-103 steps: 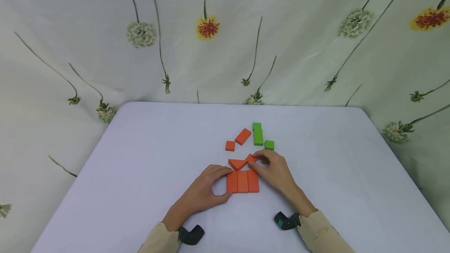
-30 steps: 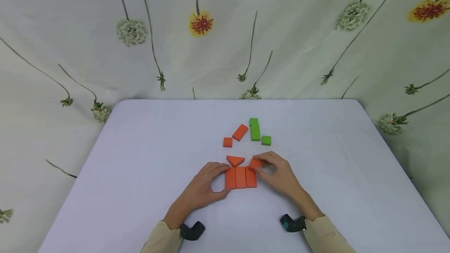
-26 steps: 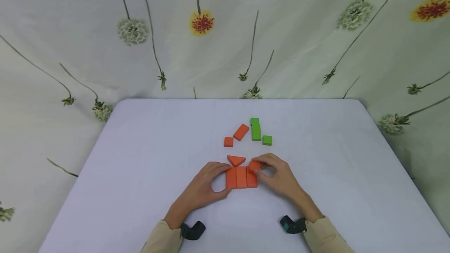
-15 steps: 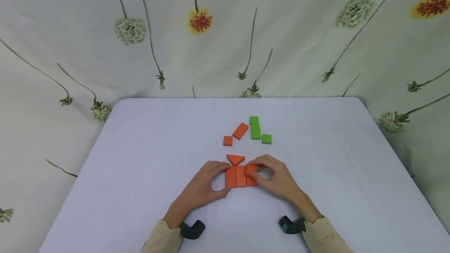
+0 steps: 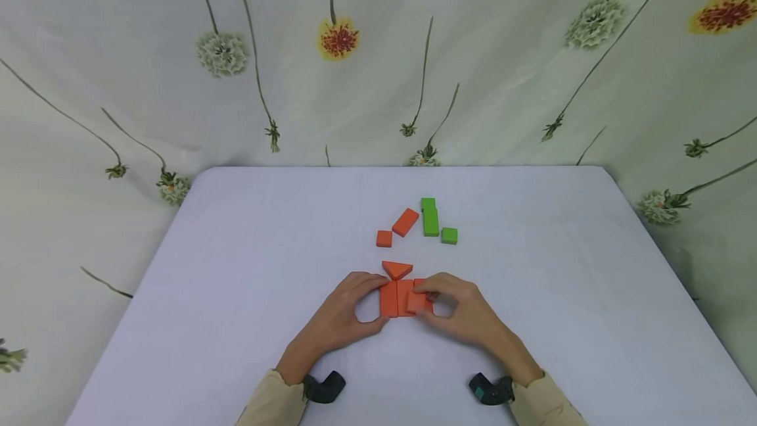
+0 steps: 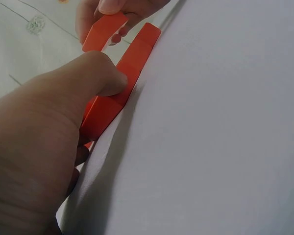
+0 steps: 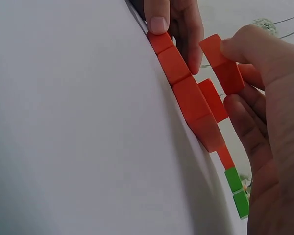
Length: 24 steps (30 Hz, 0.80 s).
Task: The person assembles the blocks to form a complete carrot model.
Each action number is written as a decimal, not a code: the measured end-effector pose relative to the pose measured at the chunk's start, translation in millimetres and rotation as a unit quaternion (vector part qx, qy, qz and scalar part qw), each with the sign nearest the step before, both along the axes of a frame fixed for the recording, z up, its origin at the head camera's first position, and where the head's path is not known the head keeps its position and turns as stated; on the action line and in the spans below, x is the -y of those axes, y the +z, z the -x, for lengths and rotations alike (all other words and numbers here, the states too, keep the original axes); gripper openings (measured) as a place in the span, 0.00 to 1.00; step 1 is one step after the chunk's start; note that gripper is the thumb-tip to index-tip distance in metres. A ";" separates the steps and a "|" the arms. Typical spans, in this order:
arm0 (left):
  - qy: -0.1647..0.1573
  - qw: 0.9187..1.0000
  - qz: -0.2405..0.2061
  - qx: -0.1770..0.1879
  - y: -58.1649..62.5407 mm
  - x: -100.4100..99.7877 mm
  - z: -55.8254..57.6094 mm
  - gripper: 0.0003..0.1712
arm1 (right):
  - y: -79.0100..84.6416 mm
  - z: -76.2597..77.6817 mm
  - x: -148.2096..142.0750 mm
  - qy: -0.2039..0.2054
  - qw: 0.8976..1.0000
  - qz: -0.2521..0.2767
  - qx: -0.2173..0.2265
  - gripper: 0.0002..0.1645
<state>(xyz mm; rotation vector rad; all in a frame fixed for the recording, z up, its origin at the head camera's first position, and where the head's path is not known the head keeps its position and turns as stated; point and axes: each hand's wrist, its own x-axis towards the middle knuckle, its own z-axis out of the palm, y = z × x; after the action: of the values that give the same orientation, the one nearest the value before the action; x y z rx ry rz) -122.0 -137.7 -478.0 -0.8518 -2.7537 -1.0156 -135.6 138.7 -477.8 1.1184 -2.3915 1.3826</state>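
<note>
Small orange block (image 7: 227,72), its shape partly hidden, pinched in the right hand (image 5: 464,307) above 3 orange rectangular blocks (image 5: 403,290) lying side by side.
The left hand (image 5: 340,314) grips the leftmost block (image 5: 388,301) by its ends; on the pale table (image 5: 266,248) beyond lie 1 orange triangular block (image 5: 397,269), 1 orange cube (image 5: 384,238), 1 orange oblong block (image 5: 405,222), 3 green blocks (image 5: 430,223).
</note>
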 end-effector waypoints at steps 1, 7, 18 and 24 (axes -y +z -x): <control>0.000 1.000 0.000 -0.001 -0.4 -0.1 -0.1 0.35 | 0.0 -1.4 0.3 0.006 1.000 -0.003 -0.004 0.24; -0.001 1.000 -0.004 -0.010 -1.1 0.1 -0.7 0.34 | 0.3 -8.0 4.8 0.026 0.999 -0.031 -0.014 0.20; 0.001 1.000 0.005 -0.006 -2.9 0.1 -1.6 0.35 | -3.3 -11.2 11.2 0.058 0.995 -0.054 -0.060 0.17; 0.001 1.000 0.001 -0.006 -2.8 -1.7 0.6 0.36 | -1.4 -9.9 11.0 0.057 0.992 -0.064 -0.087 0.18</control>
<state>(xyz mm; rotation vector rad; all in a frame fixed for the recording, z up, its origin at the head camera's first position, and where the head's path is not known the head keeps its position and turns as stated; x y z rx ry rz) -122.6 -135.9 -480.8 -0.8530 -2.7452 -1.0027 -125.7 127.7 -479.2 1.3674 -2.3508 1.1226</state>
